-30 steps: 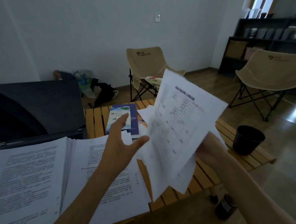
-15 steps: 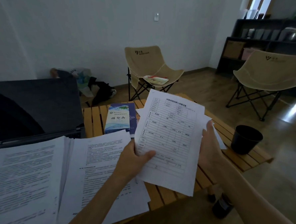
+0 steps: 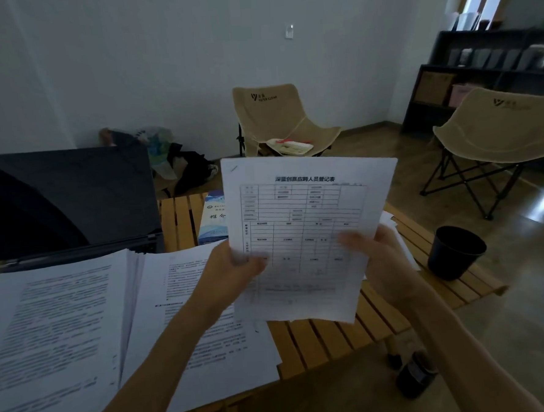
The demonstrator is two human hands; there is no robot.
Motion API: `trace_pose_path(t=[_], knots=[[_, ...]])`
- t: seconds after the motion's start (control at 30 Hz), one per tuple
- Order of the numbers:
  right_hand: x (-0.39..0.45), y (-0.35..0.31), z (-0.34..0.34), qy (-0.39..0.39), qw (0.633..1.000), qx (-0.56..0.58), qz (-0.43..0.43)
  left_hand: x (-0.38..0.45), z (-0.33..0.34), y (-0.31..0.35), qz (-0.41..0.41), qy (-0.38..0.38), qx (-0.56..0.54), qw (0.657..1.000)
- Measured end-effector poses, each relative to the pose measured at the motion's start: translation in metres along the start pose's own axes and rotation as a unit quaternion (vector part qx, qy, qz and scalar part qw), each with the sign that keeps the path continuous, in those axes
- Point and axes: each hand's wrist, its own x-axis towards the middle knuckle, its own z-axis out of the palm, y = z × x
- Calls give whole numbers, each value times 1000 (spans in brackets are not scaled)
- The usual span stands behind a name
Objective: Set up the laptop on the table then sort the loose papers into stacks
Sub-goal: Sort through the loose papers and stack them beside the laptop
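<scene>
Form (image 3: 300, 223): printed sheet with a ruled table and a bold heading, held upright above the tabletop (image 3: 320, 339), with at least one more sheet behind it, edges showing at the bottom.
Left hand (image 3: 233, 272): grips the form's lower left edge, thumb on the front face.
Right hand (image 3: 375, 256): grips the form's lower right edge, thumb on the front, fingers behind.
Laptop (image 3: 69, 199): open, screen dark, on the tabletop left of the form and farther back.
Thick stack (image 3: 52, 340): text pages, lying in front of the laptop, covering the keyboard area.
Thin stack (image 3: 196, 338): text pages, just right of the thick stack, below the left hand; its left edge is overlapped by the thick stack.
Booklet (image 3: 212, 219): blue and white, flat on the tabletop, partly hidden behind the form's left edge.
Loose sheets (image 3: 393, 227): white corners showing on the tabletop behind the right hand.
Bin (image 3: 455, 252): black, on the floor right of the form, beyond the tabletop edge.
Chairs: two beige folding seats, one (image 3: 278, 119) behind the form, one (image 3: 495, 131) to its right.
Shelf (image 3: 485, 68): dark unit against the far right wall.
</scene>
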Motion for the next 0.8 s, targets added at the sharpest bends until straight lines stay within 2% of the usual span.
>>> trace_pose_path(t=[0.13,0.23,0.37,0.47,0.6,0.67,0.73,0.8], knots=[[-6,18,4,17,998,-36,54,-8,17,-7,12,78,-16,997],[-9,28,12,18,992,-59,106,-11,22,-10,11,80,-31,996],[-9,34,28,4,985,-100,140,-14,-9,-5,-50,177,-35,982],[-4,39,58,-10,976,-138,168,-24,-49,-11,-81,207,77,972],[-9,61,108,-59,955,-147,250,-35,-78,-28,-161,184,227,943],[-15,71,121,-51,950,-139,275,-36,-80,-34,-158,187,316,917],[-21,80,124,-51,945,-139,290,-32,-75,-42,-136,179,431,874],[-30,84,121,-59,940,-148,301,-26,-67,-47,-121,130,484,857]])
